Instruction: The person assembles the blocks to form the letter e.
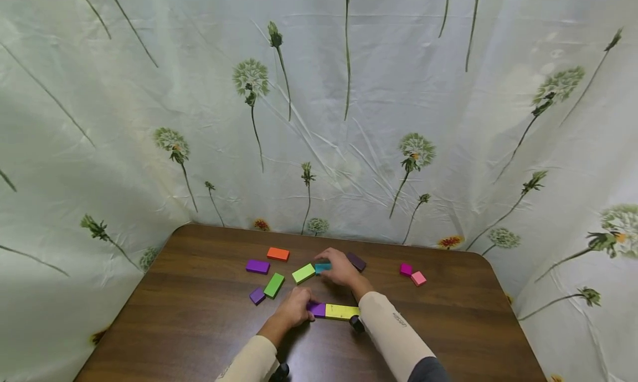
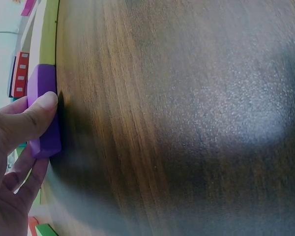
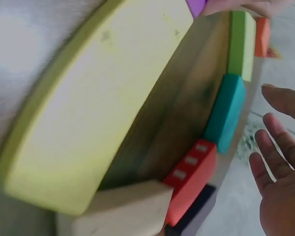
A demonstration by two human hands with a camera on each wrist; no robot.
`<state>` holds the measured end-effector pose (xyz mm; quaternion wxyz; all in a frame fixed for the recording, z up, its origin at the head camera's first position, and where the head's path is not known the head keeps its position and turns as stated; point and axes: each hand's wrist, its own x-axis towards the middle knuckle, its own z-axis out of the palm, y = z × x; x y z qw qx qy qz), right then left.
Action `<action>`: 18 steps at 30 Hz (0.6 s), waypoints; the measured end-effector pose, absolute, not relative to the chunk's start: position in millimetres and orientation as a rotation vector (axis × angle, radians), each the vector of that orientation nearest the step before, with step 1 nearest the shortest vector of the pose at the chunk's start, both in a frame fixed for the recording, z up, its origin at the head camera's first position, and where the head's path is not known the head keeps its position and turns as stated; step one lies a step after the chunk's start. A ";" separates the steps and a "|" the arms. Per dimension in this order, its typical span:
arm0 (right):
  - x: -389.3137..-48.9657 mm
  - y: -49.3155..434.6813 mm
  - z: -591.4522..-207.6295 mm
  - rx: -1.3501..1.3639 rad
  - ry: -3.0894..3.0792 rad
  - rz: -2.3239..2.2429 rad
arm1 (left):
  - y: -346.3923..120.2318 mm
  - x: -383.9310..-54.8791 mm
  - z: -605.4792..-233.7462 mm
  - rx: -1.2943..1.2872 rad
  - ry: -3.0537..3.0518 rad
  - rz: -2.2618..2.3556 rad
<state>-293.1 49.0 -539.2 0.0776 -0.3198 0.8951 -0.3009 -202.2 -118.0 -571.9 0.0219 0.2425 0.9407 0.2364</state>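
- From my remote feed I'm seeing a smooth, deep-purple block [image 1: 319,310] lying on the table [image 1: 214,337], its end meeting a longer yellow block [image 1: 341,312];
- the left hand [image 1: 296,305] is pinching it between thumb and fingers; the right hand [image 3: 285,177] is hovering, fingers loosely spread, near a teal block [image 3: 225,114];
- I'm counting three purple blocks, two green blocks [image 1: 274,285], one yellow, one teal
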 end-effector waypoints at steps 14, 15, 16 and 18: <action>-222.4 102.3 -556.4 -0.933 2.757 -0.950 | -116.1 -202.6 -573.5 0.760 2.930 0.739; -217.9 103.0 -557.9 -0.942 2.761 -0.923 | -116.0 -202.6 -573.7 0.763 2.932 0.735; -213.8 103.4 -559.0 -0.952 2.764 -0.899 | -115.8 -202.6 -573.8 0.765 2.933 0.730; -207.5 103.4 -561.1 -0.974 2.773 -0.851 | -115.1 -202.5 -573.1 0.764 2.932 0.724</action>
